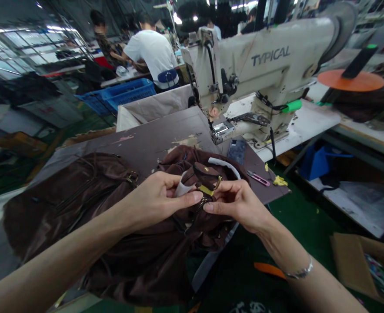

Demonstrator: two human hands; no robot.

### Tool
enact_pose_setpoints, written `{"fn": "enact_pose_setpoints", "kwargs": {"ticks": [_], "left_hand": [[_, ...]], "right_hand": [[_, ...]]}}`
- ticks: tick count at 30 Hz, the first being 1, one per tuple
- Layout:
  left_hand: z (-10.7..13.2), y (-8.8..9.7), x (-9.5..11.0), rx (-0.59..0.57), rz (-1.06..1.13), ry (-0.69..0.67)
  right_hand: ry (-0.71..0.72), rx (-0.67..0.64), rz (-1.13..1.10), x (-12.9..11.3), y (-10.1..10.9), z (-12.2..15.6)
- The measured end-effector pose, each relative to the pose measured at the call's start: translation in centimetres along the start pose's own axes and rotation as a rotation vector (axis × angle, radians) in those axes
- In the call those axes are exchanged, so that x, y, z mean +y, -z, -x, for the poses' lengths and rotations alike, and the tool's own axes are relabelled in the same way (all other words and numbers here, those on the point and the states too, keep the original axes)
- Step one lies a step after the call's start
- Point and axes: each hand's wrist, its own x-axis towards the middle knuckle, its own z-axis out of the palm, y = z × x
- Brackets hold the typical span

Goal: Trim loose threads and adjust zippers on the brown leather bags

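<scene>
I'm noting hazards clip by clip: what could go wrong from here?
The left hand and right hand pinch the brown fabric around its metal zipper teeth, so the folded layers might slip out of line. The pink snips lie close to that bundle near the edge of the table; a tug could knock them off.

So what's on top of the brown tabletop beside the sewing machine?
On the tabletop I see part of the brown zippered fabric, pink-handled thread snips, a dark phone-like slab and yellow scraps. The fabric covers what's beneath it, so that can't be seen.
</scene>
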Motion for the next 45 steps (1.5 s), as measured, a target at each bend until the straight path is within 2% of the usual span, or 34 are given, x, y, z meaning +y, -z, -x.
{"fn": "enact_pose_setpoints", "kwargs": {"ticks": [3, 8, 16, 31, 37, 41, 45], "left_hand": [[-0.2, 0.0, 0.4, -0.007, 0.003, 0.012], [-0.2, -0.3, -0.1, 0.007, 0.001, 0.013], [0.1, -0.3, 0.1, -0.099, 0.102, 0.087], [0.2, 0.1, -0.2, -0.209, 0.193, 0.113], [0.2, 0.2, -0.4, -0.199, 0.169, 0.103], [0.3, 0.0, 0.0, -0.184, 0.191, 0.136], [0.5, -0.3, 0.1, -0.165, 0.200, 0.112]], "right_hand": [[-0.066, -0.059, -0.042, -0.2, 0.0, 0.4], [-0.046, 0.113, -0.140, 0.0, -0.4, 0.8], [-0.083, 0.211, -0.205, 0.6, -1.3, 1.0], [-0.084, 0.225, -0.178, 1.2, -1.4, 1.1], [-0.063, 0.224, -0.155, 1.1, -1.5, 1.1], [-0.092, 0.240, -0.195, 1.0, -1.5, 1.1], [-0.139, 0.234, -0.256, 1.0, -1.6, 1.0]]}}
